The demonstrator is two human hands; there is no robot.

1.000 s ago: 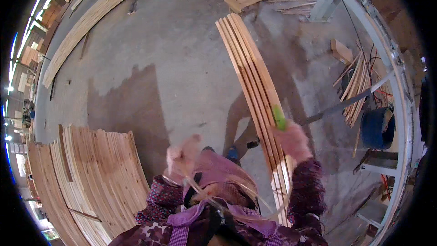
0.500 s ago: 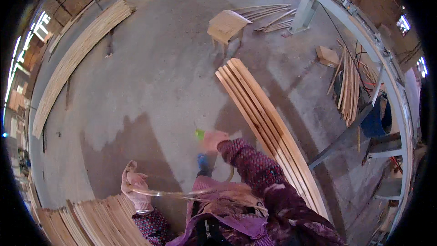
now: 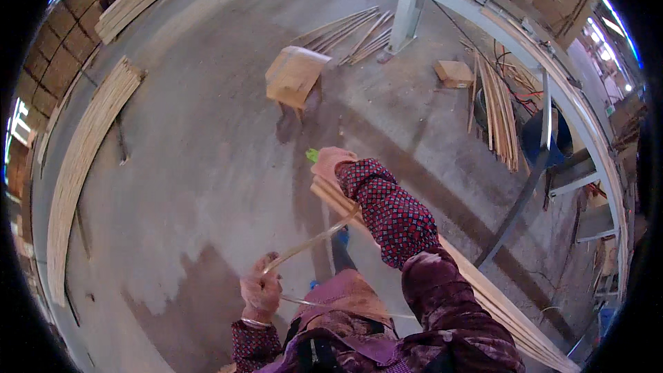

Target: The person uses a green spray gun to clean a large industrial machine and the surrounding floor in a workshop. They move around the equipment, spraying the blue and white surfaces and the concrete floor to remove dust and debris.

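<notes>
clear hose (image 3: 314,240) runs from the left hand (image 3: 262,290), closed around it, up toward the right hand (image 3: 335,164), which grips a green tool (image 3: 312,155) (mostly hidden) near the far end of the boards (image 3: 501,309); work looks under way, how much remains i cannot tell.

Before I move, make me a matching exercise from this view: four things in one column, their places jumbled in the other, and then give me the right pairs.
Things
1. Clear tube
2. Small stool
3. Green object
4. Blue bin

Places
A. Poking out of the right hand
B. At the right side of the view, by the pale frame
C. Held in the left hand
D. Standing at the upper middle of the view

Pairs: 1-C, 2-D, 3-A, 4-B
</notes>
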